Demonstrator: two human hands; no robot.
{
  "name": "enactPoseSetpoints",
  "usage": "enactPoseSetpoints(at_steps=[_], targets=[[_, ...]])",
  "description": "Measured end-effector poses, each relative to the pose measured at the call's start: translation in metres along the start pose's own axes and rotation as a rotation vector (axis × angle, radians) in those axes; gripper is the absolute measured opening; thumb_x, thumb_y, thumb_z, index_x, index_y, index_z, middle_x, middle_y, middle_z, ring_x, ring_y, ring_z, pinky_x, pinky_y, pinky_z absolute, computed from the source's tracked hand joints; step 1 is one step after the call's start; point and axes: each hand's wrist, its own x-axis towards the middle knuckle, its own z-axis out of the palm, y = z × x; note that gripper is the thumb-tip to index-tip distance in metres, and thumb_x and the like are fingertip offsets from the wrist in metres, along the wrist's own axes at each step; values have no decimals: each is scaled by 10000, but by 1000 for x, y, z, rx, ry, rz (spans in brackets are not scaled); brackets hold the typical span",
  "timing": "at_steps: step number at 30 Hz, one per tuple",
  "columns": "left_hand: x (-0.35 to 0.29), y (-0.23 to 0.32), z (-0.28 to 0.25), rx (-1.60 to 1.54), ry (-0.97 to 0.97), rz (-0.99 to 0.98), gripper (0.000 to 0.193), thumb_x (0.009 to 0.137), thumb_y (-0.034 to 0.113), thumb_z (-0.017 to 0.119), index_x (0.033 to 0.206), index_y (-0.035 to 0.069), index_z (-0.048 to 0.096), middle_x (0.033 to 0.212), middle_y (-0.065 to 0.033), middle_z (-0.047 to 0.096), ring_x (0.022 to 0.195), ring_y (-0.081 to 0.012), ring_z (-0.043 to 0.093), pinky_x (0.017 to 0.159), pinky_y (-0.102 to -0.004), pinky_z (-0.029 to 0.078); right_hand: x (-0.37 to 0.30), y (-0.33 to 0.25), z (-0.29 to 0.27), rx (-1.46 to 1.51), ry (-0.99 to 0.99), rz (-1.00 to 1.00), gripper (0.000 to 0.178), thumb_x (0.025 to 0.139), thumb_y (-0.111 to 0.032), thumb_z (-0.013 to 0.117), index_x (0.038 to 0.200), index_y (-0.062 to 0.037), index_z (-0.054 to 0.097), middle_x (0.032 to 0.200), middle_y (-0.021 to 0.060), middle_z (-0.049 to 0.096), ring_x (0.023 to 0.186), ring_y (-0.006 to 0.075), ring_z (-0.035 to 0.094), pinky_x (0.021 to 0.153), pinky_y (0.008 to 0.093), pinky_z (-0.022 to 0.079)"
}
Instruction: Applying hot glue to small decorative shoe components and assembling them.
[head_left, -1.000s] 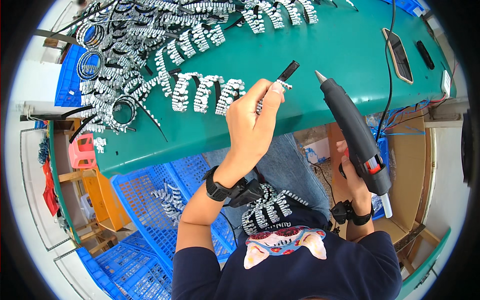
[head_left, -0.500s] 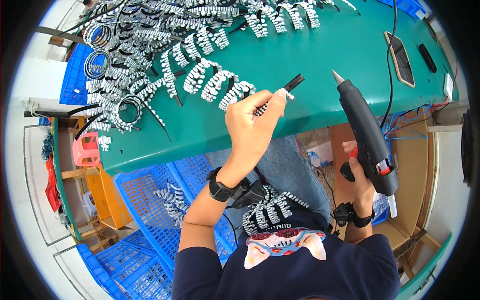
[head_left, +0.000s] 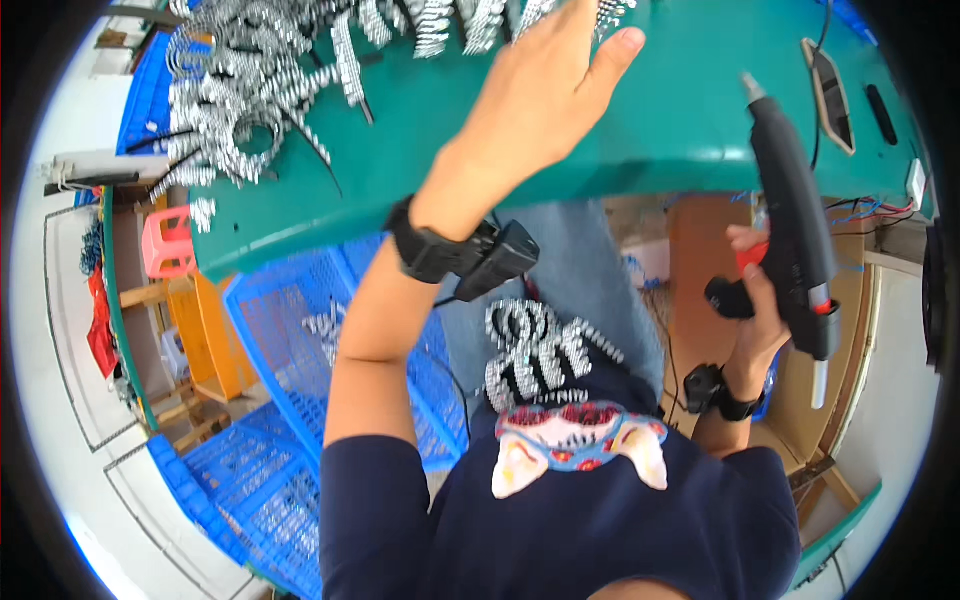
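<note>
My left hand (head_left: 540, 100) reaches over the far part of the green table (head_left: 690, 110), among white-and-black beaded strips (head_left: 430, 25). Its thumb stands apart from the fingers, whose tips run out at the upper edge. A beaded strip (head_left: 612, 14) shows just beyond the thumb; I see no grip on it. In my right hand (head_left: 762, 305) is a black glue gun (head_left: 790, 190), held by its handle with the nozzle pointing up and away. A white glue stick (head_left: 820, 385) sticks out of its rear end. More coiled beaded strips (head_left: 540, 350) lie on my lap.
A large heap of beaded strips (head_left: 230, 100) covers the table's left side. A phone (head_left: 832, 95) and a black cable lie at the right. Blue plastic crates (head_left: 290, 320) stand below left, near a pink stool (head_left: 168, 243). A cardboard box (head_left: 850, 330) stands below right.
My left hand has moved up and away across the table; the beaded strip with a black end no longer shows pinched in it. The glue gun has shifted right as the view tilted.
</note>
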Motion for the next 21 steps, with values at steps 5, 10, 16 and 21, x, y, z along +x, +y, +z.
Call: enactPoseSetpoints(at_steps=[5, 10, 16, 21], targets=[[-71, -3, -44, 211, 131, 179, 330, 909, 200, 613, 1205, 54, 608, 1100, -161, 628, 1016, -308, 606, 902, -354, 473, 0, 16, -2, 93, 20, -1, 513, 742, 10, 516, 1237, 138, 485, 947, 209, 648, 992, 375, 640, 961, 505, 474], [-157, -15, -55, -89, -604, -72, 381, 771, 37, 635, 1148, 91, 651, 1100, -109, 630, 1026, -299, 597, 913, -384, 472, -1, 8, 2, 133, 18, -15, 533, 736, -16, 507, 1248, 132, 483, 1000, 225, 638, 1083, 415, 609, 941, 500, 493], [-222, -39, -17, -99, -539, -200, 292, 796, 13, 620, 1073, 71, 691, 1015, -96, 684, 913, -282, 646, 818, -352, 514, 2, -2, 19, 261, -36, -32, 606, 691, -62, 549, 1268, 114, 482, 1069, 266, 639, 1095, 421, 612, 974, 506, 467], [-222, -31, -55, -188, -157, -406, 245, 832, -34, 579, 1021, 44, 714, 874, -86, 703, 759, -163, 675, 669, -275, 516, -5, -4, 28, 336, -111, -18, 604, 695, -83, 564, 1265, 100, 488, 1076, 259, 642, 1086, 441, 609, 922, 498, 502]])
